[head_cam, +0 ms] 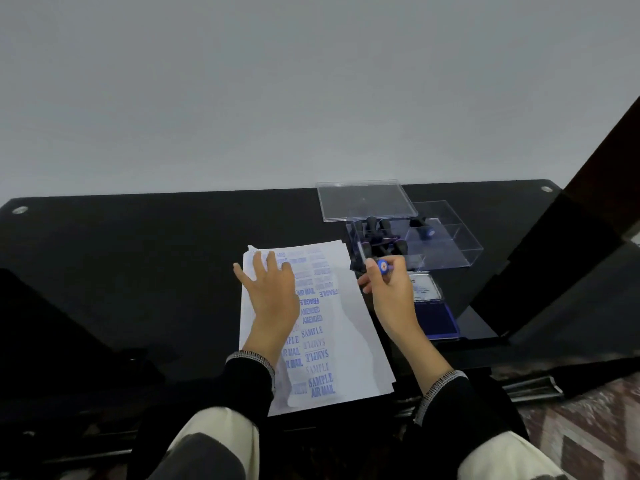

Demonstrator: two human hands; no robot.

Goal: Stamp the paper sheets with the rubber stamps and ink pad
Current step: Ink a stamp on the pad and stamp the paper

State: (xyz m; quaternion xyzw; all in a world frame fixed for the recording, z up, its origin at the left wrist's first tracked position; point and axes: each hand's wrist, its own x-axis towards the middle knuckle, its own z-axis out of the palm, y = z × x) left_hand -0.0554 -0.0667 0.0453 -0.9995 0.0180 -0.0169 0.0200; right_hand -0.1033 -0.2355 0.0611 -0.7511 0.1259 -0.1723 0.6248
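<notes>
Left hand [268,289] flat on stamped paper sheets [349,327]; right hand [389,289] grips stamp [382,265].

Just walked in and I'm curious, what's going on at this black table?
A person is stamping paper. The left hand lies flat on a stack of paper sheets already covered in blue marks such as SAMPLE, AIR MAIL and FRAGILE. The right hand holds a rubber stamp above the sheets' right edge. The open ink pad lies to the right, beside a clear box holding more stamps.
</notes>
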